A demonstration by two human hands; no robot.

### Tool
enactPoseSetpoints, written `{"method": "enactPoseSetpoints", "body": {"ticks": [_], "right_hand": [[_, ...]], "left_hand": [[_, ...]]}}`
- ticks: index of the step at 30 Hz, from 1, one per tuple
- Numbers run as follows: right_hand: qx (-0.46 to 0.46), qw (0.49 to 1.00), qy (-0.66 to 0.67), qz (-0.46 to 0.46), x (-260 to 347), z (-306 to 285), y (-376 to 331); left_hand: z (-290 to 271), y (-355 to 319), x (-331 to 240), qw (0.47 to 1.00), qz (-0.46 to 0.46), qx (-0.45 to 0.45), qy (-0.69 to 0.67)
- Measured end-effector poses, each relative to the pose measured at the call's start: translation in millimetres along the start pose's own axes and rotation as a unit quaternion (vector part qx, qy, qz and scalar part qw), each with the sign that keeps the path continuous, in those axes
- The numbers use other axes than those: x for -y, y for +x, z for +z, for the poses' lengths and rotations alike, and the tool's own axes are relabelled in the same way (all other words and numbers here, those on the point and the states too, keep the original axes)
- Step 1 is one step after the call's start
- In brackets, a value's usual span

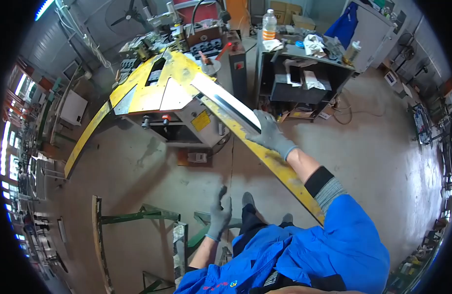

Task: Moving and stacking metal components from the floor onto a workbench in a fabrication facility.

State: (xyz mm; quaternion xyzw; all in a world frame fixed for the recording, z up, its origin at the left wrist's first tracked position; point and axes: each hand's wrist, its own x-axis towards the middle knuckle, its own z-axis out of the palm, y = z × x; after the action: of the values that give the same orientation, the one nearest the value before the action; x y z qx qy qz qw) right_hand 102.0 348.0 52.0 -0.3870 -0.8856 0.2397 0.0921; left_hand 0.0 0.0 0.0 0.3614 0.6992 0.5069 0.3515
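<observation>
Gloved right hand (273, 134) grasping silver metal profile (228, 101); gloved left hand (220, 214) released

From my remote station I note writing first: red lettering (217, 285) and a small emblem (233, 283) on the blue jacket (304, 252), a yellow label (201, 120) on the machine cabinet (185, 116), its print too small for me to read, and orange bands on the bottle (269, 23), far right; the profile lies along the yellow arm (282, 169), its near end in the right hand, the left hand well apart, nearer and to the left
</observation>
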Motion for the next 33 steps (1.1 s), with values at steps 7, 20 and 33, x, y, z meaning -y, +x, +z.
{"method": "enactPoseSetpoints", "body": {"ticks": [7, 20, 33], "right_hand": [[0.041, 0.993, -0.049, 0.097, 27.2, 21.6, 135.1], [0.015, 0.999, -0.029, 0.004, -14.4, -50.0, -73.8], [-0.126, 0.911, 0.252, 0.301, -87.3, -90.9, -574.0]], "left_hand": [[-51.1, 72.9, 46.7, 1.0, -0.016, -0.021, 0.0], [28.6, 182.7, -55.4, 0.947, -0.087, 0.15, -0.27], [326.0, -29.8, -117.1, 0.766, -0.286, 0.536, -0.211]]}}
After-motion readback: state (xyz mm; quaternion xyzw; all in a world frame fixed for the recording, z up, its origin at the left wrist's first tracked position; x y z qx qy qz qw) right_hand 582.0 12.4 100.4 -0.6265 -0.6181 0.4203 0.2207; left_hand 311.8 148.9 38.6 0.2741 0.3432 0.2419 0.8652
